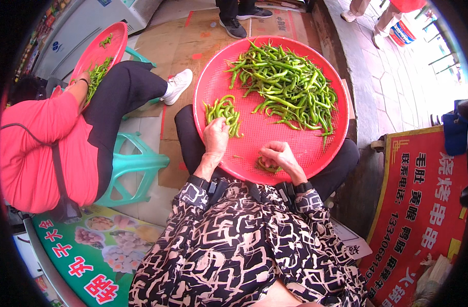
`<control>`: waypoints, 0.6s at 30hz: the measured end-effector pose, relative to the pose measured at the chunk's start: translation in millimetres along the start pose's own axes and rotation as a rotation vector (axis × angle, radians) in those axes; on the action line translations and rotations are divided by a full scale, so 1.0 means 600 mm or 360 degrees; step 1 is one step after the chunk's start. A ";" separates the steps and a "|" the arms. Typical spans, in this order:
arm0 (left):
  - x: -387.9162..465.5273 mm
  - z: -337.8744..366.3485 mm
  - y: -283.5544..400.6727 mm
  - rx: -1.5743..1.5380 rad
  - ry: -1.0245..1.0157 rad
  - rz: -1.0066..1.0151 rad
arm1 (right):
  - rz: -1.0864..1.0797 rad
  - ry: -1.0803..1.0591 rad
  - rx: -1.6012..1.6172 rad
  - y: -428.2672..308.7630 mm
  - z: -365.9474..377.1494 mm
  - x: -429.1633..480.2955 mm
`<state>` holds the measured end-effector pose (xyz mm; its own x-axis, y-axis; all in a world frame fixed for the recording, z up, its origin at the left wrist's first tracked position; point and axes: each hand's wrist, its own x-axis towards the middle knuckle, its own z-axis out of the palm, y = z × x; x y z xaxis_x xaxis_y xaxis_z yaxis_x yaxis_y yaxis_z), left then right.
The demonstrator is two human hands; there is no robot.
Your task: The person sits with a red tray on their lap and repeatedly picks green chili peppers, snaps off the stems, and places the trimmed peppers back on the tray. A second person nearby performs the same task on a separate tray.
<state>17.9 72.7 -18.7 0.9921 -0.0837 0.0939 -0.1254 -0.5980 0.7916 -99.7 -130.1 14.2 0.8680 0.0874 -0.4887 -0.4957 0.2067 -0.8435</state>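
Observation:
A round red plastic sieve tray (pixel 253 144) rests across my lap. A large heap of green chili peppers (pixel 291 84) covers its far right part, and a smaller pile of green chilies (pixel 223 111) lies at its left. My left hand (pixel 216 135) is at the near edge of the small pile, fingers curled; whether it grips a pepper is hidden. Near the tray's front rim, my right hand (pixel 275 154) has its fingertips bent together above a little heap of stems (pixel 267 166); I cannot tell if something is pinched. A small loose bit (pixel 238 156) lies between my hands.
At left a person in a pink top (pixel 46 142) handles chilies in another red tray (pixel 103 50). A green plastic stool (pixel 136 169) is under them. Flattened cardboard (pixel 180 50) covers the floor ahead, where another person's dark shoes (pixel 234 28) stand. A red sign (pixel 418 215) leans at right.

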 end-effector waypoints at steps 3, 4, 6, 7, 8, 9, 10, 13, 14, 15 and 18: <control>-0.002 -0.010 0.018 0.0153 -0.0007 0.0093 | 0.0058 -0.0032 0.0036 0.000 -0.002 -0.003; -0.002 -0.014 0.025 0.0169 0.0024 0.0171 | 0.0049 -0.0004 -0.0031 0.001 -0.004 -0.003; -0.003 -0.020 0.039 0.0220 0.0044 0.0231 | -0.0007 0.0028 -0.0129 0.005 -0.008 -0.002; -0.004 -0.020 0.046 0.0221 0.0024 0.0275 | -0.0042 0.0096 -0.0108 0.008 -0.008 0.000; -0.004 -0.018 0.052 0.0216 0.0005 0.0323 | -0.0109 0.0156 -0.0077 0.011 -0.005 0.005; -0.002 -0.013 0.059 0.0186 0.0005 0.0394 | -0.0117 0.0244 -0.0072 0.014 -0.004 0.010; 0.003 -0.006 0.066 0.0072 -0.0079 0.0423 | -0.0131 0.0282 -0.0062 0.017 -0.004 0.012; 0.008 0.037 0.087 -0.0048 -0.0398 0.0428 | -0.0105 0.0343 -0.0056 0.022 -0.008 0.017; 0.012 0.052 0.093 -0.0028 -0.0578 0.0394 | -0.0140 0.0387 -0.0030 0.025 -0.007 0.018; 0.014 0.068 0.098 0.0003 -0.0632 0.0459 | -0.0205 0.0401 0.0008 0.028 -0.007 0.020; 0.020 0.123 0.114 0.0080 -0.0719 0.0715 | -0.0249 0.0567 0.0000 0.038 -0.013 0.029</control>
<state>20.3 -28.2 -7.9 0.7419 -0.6562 0.1379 -0.5395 -0.4619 0.7040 -96.1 -131.7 -15.1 0.8694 -0.2889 -0.4008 -0.3581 0.1906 -0.9140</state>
